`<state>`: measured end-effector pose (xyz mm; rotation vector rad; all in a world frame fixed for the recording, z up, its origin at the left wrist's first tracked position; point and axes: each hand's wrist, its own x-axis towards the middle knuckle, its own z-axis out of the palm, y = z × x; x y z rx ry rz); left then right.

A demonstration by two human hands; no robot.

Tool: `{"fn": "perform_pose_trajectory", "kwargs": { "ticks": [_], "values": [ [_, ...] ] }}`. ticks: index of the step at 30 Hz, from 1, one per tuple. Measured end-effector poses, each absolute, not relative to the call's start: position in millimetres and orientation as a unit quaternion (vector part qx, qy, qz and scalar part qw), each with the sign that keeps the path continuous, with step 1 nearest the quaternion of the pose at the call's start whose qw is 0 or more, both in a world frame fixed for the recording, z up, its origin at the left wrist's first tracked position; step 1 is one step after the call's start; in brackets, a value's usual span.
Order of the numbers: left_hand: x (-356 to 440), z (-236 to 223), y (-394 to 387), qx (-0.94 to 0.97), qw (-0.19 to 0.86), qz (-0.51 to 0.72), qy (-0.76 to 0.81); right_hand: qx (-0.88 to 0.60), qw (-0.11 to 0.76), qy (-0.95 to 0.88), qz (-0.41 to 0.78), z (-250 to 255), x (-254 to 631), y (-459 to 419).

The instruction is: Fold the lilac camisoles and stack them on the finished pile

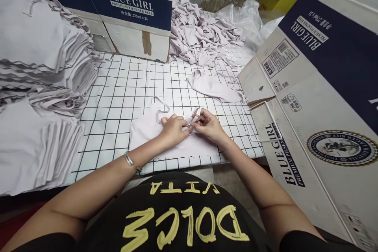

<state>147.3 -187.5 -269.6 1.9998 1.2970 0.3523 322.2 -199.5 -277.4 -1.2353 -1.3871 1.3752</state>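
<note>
My left hand (173, 128) and right hand (206, 125) pinch the thin strap of the pale lilac cloth garment (177, 141) at frame centre; a loose grip could let the strap slip; it might twist.

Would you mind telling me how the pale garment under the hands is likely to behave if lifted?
The pale garment would probably droop limply, since it lies flat and thin on the grid-patterned table. It looks light. Its strap may dangle and snag.

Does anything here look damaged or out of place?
Yes. The cardboard box behind the grid table has a torn patch on its front. The garment heap beside it lies tangled, unlike the flat stacks on the left.
</note>
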Motion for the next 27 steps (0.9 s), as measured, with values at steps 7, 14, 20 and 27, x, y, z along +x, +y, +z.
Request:
{"fn": "perform_pose_trajectory", "kwargs": {
  "ticks": [7,14,20,27],
  "values": [
    [144.7,-266.1,-186.2,0.763,0.389,0.138,0.498,-0.462,0.407,-0.576,0.539,-284.6,323.2,-201.0],
    [143.8,-266.0,-184.4,0.759,0.395,0.138,0.498,-0.464,0.401,-0.576,0.54,-283.9,319.8,-202.0],
    [142.9,-262.9,-184.2,0.751,0.417,0.132,0.494,-0.455,0.386,-0.618,0.512,-280.5,321.8,-205.0],
    [140.9,-264.2,-184.4,0.74,0.442,0.144,0.486,-0.454,0.345,-0.683,0.457,-276.5,328.5,-202.6]
  ]
}}
